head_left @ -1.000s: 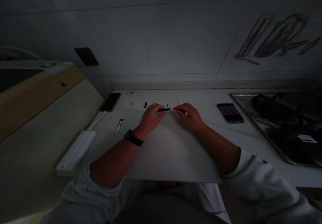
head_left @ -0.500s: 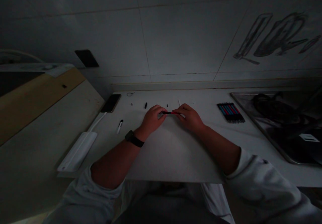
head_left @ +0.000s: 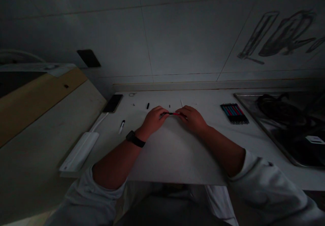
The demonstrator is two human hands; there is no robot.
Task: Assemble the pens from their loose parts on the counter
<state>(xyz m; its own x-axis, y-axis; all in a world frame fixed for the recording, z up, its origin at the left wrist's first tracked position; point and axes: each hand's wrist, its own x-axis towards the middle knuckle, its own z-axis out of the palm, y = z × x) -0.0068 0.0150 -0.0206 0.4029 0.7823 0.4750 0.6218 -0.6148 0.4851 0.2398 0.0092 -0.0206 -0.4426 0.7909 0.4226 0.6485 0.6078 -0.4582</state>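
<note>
A slim black-and-red pen [head_left: 173, 113] lies level between my hands, just over the white tabletop. My left hand [head_left: 154, 117] pinches its black end, and my right hand [head_left: 191, 117] has its fingers closed round the red end. Both tips are partly covered by fingers. Just beyond the hands are a small black piece like a pen cap [head_left: 147, 106], a tiny dark part [head_left: 170, 106] and a thin white stick [head_left: 181, 103]. A white marker with a black cap [head_left: 122, 127] rests left of my left hand.
Several black, blue and red pens [head_left: 234, 113] lie side by side at the right, near a metal-rimmed tray or sink [head_left: 269, 135] with dark items. On the left are a phone [head_left: 113, 103], a white power strip [head_left: 80, 151] and a slanted box-like panel [head_left: 58, 124]. A tiled wall stands behind.
The view has shifted very slightly. Both hands keep hold of the pen in nearly the same place; the right fingers have moved a little round the red end.
</note>
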